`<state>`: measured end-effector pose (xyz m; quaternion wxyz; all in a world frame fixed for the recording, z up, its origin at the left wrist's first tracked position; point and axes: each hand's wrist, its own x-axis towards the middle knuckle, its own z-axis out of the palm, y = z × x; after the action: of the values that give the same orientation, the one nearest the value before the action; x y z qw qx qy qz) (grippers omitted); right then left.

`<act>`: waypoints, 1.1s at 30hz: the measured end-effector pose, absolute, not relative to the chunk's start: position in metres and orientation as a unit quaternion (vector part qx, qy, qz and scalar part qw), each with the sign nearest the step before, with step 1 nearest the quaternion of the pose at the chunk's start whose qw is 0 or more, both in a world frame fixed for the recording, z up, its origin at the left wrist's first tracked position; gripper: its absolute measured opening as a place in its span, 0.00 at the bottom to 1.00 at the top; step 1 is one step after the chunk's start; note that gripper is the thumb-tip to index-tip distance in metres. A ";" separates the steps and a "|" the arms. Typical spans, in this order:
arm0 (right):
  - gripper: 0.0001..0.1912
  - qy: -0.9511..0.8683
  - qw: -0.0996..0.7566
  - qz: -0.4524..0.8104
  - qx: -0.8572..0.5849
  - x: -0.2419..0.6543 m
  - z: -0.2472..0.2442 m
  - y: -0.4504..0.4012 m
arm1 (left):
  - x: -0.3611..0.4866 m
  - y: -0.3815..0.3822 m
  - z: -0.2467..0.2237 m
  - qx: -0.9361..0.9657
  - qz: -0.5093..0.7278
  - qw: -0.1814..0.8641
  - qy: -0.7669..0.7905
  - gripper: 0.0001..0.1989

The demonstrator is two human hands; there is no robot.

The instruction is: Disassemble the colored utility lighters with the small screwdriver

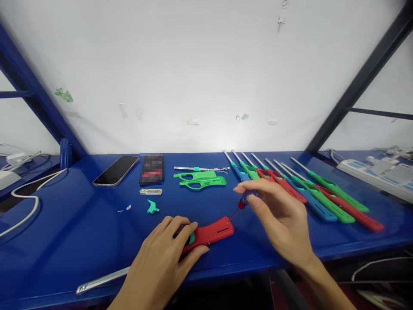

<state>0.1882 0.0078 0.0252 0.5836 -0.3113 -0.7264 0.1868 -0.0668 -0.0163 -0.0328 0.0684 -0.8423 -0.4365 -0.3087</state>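
A red long-necked lighter (214,231) lies near the table's front edge, its metal tube (103,279) pointing to the lower left. My left hand (167,247) is wrapped over its trigger part and presses it to the table. Between the thumb and fingers of my right hand (280,217) is a small screwdriver (245,199) with a dark, patterned handle. Its thin shaft slants down to the end of the red handle, by a small screw hole. Whether the tip sits in the hole I cannot tell.
Several assembled lighters (335,202) lie side by side at the right. Opened green casing halves (203,181) and a metal tube (190,168) lie at the back middle. Left of them are a phone (116,171), a clear fuel tank (151,191) and a teal trigger (152,207).
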 end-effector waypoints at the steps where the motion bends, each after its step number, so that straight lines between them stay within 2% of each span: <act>1: 0.17 -0.725 0.581 0.192 -0.315 0.188 0.025 0.008 | -0.067 -0.016 -0.033 -0.841 -0.309 0.069 -0.438 0.21; 5: 0.09 -0.716 0.604 0.190 -0.294 0.186 0.024 0.010 | -0.067 -0.016 -0.033 -0.842 -0.308 0.069 -0.437 0.21; 11: 0.12 -0.716 0.607 0.183 -0.291 0.186 0.025 0.012 | -0.066 -0.017 -0.033 -0.840 -0.311 0.074 -0.438 0.22; 13: 0.13 -0.694 0.633 0.169 -0.298 0.189 0.027 0.010 | -0.066 -0.017 -0.033 -0.840 -0.312 0.072 -0.439 0.22; 15: 0.14 -0.652 0.667 0.162 -0.321 0.195 0.031 0.010 | -0.066 -0.017 -0.033 -0.839 -0.312 0.069 -0.440 0.22; 17: 0.14 -0.623 0.665 0.164 -0.378 0.204 0.032 0.013 | -0.066 -0.017 -0.034 -0.840 -0.311 0.065 -0.441 0.22; 22: 0.10 -0.699 0.462 0.135 -0.529 0.224 0.023 0.036 | -0.067 -0.017 -0.038 -0.839 -0.314 0.063 -0.440 0.21; 27: 0.08 -0.728 0.397 0.134 -0.542 0.222 0.016 0.042 | -0.068 -0.016 -0.039 -0.840 -0.315 0.068 -0.436 0.20; 33: 0.03 -0.790 0.259 0.283 -0.478 0.207 0.026 0.022 | -0.066 -0.016 -0.037 -0.843 -0.306 0.068 -0.437 0.20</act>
<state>0.2075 0.0221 0.0257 0.2591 -0.4781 -0.7901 0.2828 -0.0663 -0.0162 -0.0368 0.0679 -0.8428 -0.4375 -0.3061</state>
